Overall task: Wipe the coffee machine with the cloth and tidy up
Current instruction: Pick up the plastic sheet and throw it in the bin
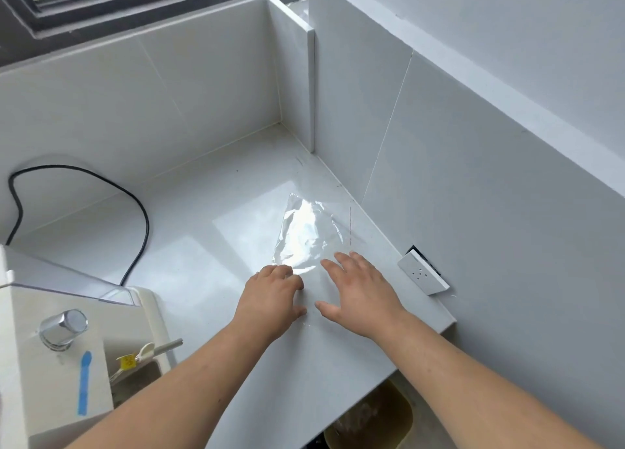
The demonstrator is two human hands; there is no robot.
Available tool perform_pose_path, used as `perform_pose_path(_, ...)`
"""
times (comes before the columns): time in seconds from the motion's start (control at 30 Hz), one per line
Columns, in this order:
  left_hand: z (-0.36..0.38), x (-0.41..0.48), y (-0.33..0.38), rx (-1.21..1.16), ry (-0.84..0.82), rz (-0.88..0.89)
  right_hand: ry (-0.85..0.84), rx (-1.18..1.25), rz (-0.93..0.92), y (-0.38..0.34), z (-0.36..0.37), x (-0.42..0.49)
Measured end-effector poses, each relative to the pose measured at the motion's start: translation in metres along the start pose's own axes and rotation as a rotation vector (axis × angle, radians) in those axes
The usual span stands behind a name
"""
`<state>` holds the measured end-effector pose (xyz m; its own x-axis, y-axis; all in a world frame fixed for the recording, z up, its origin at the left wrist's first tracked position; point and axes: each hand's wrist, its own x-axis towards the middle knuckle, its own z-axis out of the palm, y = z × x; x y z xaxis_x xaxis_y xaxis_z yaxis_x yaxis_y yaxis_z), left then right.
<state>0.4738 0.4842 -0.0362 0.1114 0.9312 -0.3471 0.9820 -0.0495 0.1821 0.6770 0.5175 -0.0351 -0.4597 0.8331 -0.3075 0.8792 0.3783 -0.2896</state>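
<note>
Coffee machine (50,364) stands left of the left hand (270,300); both hands lie on a clear plastic bag (304,235) on the counter (203,218), left fingers curled, right hand (358,289) spread flat.

The countertop (209,232) and wall tiles (456,151) are glossy white. A clear, shiny plastic bag (306,235) lies at centre. At left, a black cable (142,212) curves behind the cream coffee machine (50,364), which carries a blue tape strip (84,382), a chrome knob (62,327) and a yellow tag (128,361).
</note>
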Motion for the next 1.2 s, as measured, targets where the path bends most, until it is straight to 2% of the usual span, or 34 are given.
perform_pose_path(0.4,0.018,0.003,-0.003,-0.023,0.101,-0.002,-0.045,-0.044,-0.032,-0.003,0.016,0.007)
perform_pose_path(0.73,0.018,0.001,-0.006,-0.087,0.184,-0.011,-0.004,-0.074,-0.049,-0.003,0.023,0.007)
perform_pose_path(1.07,-0.02,-0.023,-0.001,-0.219,0.285,-0.049,0.091,0.022,0.007,-0.018,-0.022,-0.003)
perform_pose_path(1.2,-0.04,-0.038,0.005,-0.286,0.261,-0.069,0.134,0.094,0.037,-0.031,-0.053,-0.009)
